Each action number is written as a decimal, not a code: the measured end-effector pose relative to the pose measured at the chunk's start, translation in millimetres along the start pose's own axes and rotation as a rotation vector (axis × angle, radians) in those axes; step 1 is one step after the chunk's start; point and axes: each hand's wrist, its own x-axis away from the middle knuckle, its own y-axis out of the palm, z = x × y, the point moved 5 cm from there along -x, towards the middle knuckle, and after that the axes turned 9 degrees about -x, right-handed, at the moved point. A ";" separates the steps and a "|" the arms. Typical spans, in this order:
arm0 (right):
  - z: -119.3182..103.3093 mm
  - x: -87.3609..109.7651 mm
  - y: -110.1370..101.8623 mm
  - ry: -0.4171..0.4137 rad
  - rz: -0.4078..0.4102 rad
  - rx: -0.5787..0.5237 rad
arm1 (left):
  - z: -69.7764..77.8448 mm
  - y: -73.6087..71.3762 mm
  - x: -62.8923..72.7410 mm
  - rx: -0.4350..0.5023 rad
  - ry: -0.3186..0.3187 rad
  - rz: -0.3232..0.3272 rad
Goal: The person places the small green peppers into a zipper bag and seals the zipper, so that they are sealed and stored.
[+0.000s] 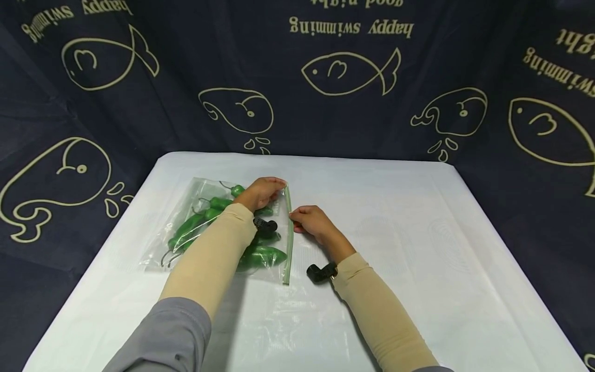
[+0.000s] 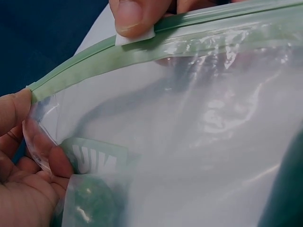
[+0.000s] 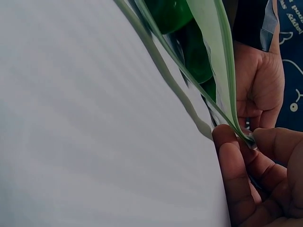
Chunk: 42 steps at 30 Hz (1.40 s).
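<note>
A clear zip bag (image 1: pixel 186 194) with green peppers (image 1: pixel 262 257) inside lies on the left half of the table. Along its right edge runs a green zip strip (image 1: pixel 288 253). My left hand (image 1: pixel 262 192) pinches the strip's far end, fingers curled around the bag's corner. My right hand (image 1: pixel 316 223) pinches a small white slider (image 2: pixel 142 39) partway along the strip, thumb on top. Between that slider and the near end, the two green edges (image 3: pixel 228 61) stand apart in the right wrist view, with peppers showing between them. My left forearm hides the bag's middle.
A white cloth covers the table (image 1: pixel 395 299), with its far edge close to a dark blue curtain (image 1: pixel 288 124) printed with fish and whales. Bare white surface extends to the right of both hands. A black wrist camera (image 1: pixel 321 273) sits low beside my right wrist.
</note>
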 end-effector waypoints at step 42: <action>0.9 14.3 2.9 -0.001 -0.024 0.031 | -0.6 -1.8 -0.9 0.018 -0.008 -0.001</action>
